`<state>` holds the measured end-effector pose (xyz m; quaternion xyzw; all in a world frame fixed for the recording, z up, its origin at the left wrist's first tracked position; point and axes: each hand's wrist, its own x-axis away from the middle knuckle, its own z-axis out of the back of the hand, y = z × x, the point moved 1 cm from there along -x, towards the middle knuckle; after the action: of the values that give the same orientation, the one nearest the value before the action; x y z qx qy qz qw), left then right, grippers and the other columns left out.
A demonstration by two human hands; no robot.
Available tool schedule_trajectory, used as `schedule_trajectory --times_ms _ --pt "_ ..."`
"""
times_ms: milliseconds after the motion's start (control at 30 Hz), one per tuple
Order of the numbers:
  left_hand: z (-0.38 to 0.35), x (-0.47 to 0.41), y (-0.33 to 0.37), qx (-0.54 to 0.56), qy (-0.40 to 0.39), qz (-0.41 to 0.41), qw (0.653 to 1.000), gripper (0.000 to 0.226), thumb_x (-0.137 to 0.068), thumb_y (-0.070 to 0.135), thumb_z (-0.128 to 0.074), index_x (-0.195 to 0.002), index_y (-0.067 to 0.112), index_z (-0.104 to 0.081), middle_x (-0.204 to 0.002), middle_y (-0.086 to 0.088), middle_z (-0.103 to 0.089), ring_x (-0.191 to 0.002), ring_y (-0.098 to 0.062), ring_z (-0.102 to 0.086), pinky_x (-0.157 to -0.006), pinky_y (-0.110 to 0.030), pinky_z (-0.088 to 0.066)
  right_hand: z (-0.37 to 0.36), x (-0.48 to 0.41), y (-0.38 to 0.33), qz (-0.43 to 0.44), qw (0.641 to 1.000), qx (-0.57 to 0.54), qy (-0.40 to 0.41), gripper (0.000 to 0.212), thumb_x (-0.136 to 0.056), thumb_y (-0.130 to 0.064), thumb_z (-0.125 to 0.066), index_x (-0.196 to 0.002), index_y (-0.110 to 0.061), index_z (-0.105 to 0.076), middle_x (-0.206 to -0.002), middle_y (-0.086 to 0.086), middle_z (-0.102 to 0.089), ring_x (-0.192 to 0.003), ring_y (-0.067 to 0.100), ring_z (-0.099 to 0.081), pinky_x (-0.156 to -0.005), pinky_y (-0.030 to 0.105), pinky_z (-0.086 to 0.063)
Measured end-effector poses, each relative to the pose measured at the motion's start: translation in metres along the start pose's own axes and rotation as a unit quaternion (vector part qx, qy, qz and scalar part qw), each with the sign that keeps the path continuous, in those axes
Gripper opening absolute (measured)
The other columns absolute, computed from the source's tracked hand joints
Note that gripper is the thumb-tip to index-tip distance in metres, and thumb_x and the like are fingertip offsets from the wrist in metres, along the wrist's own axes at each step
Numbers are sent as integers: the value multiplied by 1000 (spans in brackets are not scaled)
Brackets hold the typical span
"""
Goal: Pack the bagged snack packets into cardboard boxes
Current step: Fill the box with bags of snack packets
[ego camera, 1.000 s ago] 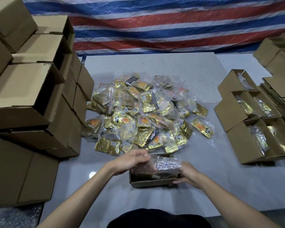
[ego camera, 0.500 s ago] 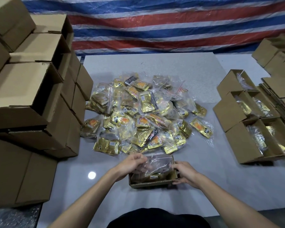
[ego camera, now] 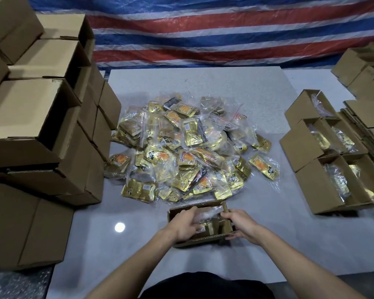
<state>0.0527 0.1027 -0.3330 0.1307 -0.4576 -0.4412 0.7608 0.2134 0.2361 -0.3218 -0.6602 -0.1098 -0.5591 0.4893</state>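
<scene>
A small open cardboard box (ego camera: 191,242) sits on the white table right in front of me. My left hand (ego camera: 185,224) reaches into it from the left, fingers curled over a clear bag of snack packets (ego camera: 209,212) that lies down inside the box. My right hand (ego camera: 241,225) grips the box's right end wall, fingers over the rim and thumb at the front corner. Just behind the box lies a big pile of clear bags of gold snack packets (ego camera: 188,152).
Stacks of closed cardboard boxes (ego camera: 41,126) wall off the left side. At the right stand three open boxes with bags inside (ego camera: 317,184), beside a stack of flattened cartons (ego camera: 369,128). A striped tarp (ego camera: 225,35) hangs behind the table.
The clear bag has gone from above the box down into it. My left hand followed it inside, and my right hand moved onto the box's right wall.
</scene>
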Motion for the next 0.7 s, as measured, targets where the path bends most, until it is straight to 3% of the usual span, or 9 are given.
schedule_trajectory --times_ms 133,167,233,300,367,433,500,600,700 --pt "-2 1 0 10 -24 -35 999 20 -96 23 -60 -108 13 -47 -106 3 -58 -100 -17 -54 -71 -21 -37 1 4 -3 3 1000 29 5 19 -98 -21 -56 -109 -10 -67 -85 7 -76 -75 24 -72 -68 38 -62" --pt "-4 1 2 23 -29 -25 999 22 -96 24 -62 -110 13 -49 -110 2 -60 -103 -17 -55 -76 -18 -41 2 4 -3 3 999 34 5 19 -98 -20 -56 -109 -9 -67 -84 7 -75 -74 24 -72 -68 39 -61" --pt "-9 1 5 16 -26 12 999 32 -94 30 -65 -120 16 -51 -123 -2 -62 -114 -21 -57 -94 -29 -46 2 6 -4 4 999 39 2 19 -99 -19 -55 -111 -9 -65 -90 10 -74 -75 24 -71 -68 38 -61" --pt "-12 1 9 -13 -7 52 999 40 -90 37 -67 -124 20 -53 -126 0 -61 -118 -24 -57 -97 -37 -46 1 7 -4 7 999 42 6 19 -100 -19 -54 -113 -10 -64 -100 12 -73 -79 24 -71 -68 37 -62" --pt "-14 0 13 5 4 68 998 31 -87 42 -68 -111 24 -58 -114 2 -65 -109 -23 -61 -90 -36 -48 1 8 -5 11 998 51 18 17 -100 -20 -54 -111 -12 -65 -103 12 -72 -78 24 -70 -71 41 -61" --pt "-14 4 15 56 29 62 996 23 -86 47 -66 -84 25 -57 -90 3 -66 -90 -20 -63 -78 -35 -48 -2 10 -6 9 997 64 29 17 -99 -20 -53 -109 -12 -64 -107 12 -67 -82 26 -68 -73 46 -62" --pt "-14 11 11 94 66 60 992 25 -91 44 -61 -80 22 -57 -85 5 -66 -85 -17 -63 -78 -35 -51 -5 12 -8 6 997 74 35 30 -101 -33 -52 -122 -14 -60 -126 9 -59 -100 29 -63 -67 42 -63" --pt "-13 17 4 105 90 71 988 15 -96 32 -56 -90 19 -56 -103 -2 -70 -101 -19 -64 -90 -35 -52 -8 14 -7 14 997 78 20 69 -91 -68 -50 -141 -22 -45 -134 1 -46 -112 27 -50 -54 30 -58" --pt "-16 15 5 26 77 104 991 19 -95 32 -56 -88 15 -57 -100 -10 -69 -96 -29 -65 -83 -39 -53 -13 14 -4 29 991 133 18 75 -80 -68 -66 -136 -22 -44 -130 1 -51 -109 28 -58 -62 35 -61"
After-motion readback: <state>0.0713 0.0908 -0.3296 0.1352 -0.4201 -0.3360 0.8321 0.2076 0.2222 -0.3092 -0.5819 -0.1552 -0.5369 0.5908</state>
